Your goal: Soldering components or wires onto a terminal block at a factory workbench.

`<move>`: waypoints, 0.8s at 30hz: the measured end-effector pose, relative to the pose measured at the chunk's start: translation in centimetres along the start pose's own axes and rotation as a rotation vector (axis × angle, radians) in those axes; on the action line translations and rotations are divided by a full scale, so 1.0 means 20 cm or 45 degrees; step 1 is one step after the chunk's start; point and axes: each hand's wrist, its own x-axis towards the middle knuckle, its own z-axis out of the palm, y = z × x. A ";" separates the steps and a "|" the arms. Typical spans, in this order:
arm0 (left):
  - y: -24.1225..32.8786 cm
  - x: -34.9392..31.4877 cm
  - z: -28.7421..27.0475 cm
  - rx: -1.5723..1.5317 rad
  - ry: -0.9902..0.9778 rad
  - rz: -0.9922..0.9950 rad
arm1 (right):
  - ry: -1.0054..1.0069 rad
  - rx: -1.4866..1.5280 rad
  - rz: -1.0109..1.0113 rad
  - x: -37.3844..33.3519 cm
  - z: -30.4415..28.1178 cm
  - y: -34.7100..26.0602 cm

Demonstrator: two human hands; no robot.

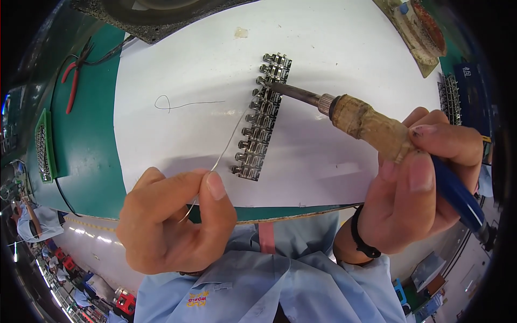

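Note:
My left hand pinches a thin solder wire between thumb and forefinger. The wire runs up to a strip of small circuit boards with shiny metal connectors in a row, lying slightly slanted on white paper. In my right hand is a soldering iron with a blue handle and a tan, tape-wrapped collar. Its tip touches, or is very close to, a connector near the strip's far end, where the wire's end also reaches; exact contact is too small to tell.
White paper covers much of the green table. Red-handled cutters and a green board panel lie at left. A loose wire is on the paper. A round-pad stand and another board strip are at right.

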 end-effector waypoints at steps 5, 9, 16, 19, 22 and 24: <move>-0.01 0.01 0.02 -0.027 -0.001 0.014 | -0.036 -0.034 -0.120 0.02 -0.01 0.04; 0.00 0.01 0.02 -0.032 0.002 -0.030 | -0.056 -0.061 -0.191 0.03 -0.03 0.05; 0.00 0.01 0.01 -0.062 -0.026 -0.020 | -0.219 -0.008 0.129 0.03 -0.15 0.08; 0.00 0.00 0.02 -0.063 -0.008 -0.006 | 0.084 -0.008 0.480 0.03 0.02 -0.06; 0.00 0.00 0.01 -0.066 0.022 0.004 | 0.239 -0.043 0.620 0.04 0.06 -0.09; -0.01 0.00 0.01 -0.082 0.050 0.010 | 0.249 -0.122 0.558 0.04 0.07 -0.09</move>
